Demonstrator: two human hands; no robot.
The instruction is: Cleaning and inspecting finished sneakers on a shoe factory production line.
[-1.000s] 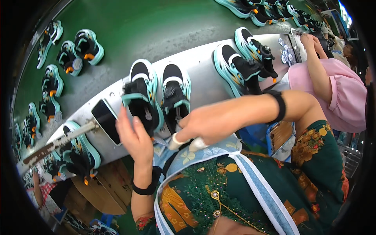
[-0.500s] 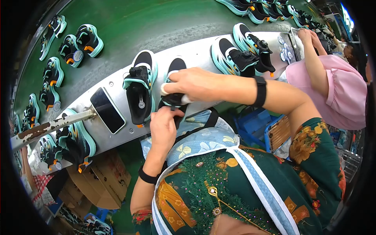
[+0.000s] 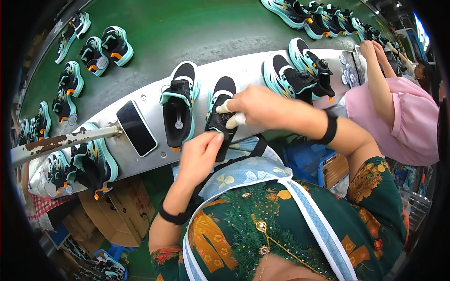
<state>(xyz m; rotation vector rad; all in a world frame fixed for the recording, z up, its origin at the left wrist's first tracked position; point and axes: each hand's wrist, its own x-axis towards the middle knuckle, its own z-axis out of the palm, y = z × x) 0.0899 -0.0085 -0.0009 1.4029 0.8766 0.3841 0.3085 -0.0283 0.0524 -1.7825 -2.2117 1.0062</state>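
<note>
A black sneaker (image 3: pixel 224 86) with a white-and-mint sole lies on the metal bench, toe away from me. My left hand (image 3: pixel 200 152) is closed, thumb and fingertips pinching at the sneaker's collar and tongue. From the right, my right hand (image 3: pixel 255 108), pale covers on its fingertips, works over the lacing area, its fingers bent onto the upper; what lies under them is partly hidden. Just left of it stands a matching sneaker (image 3: pixel 180 98), its opening toward me and a round tag on the insole.
The metal bench (image 3: pixel 154 93) borders a green conveyor (image 3: pixel 187 28) carrying several sneakers. A phone (image 3: pixel 136 129) lies left beside a worn metal bar (image 3: pixel 65 145). Another pair (image 3: pixel 281 75) sits right, near a person in pink (image 3: pixel 393 117). Cardboard boxes (image 3: pixel 117 210) stand below.
The whole view has shifted slightly. My right hand has drawn back rightward off the sneaker's top, showing more of the upper. My left hand stays at the collar.
</note>
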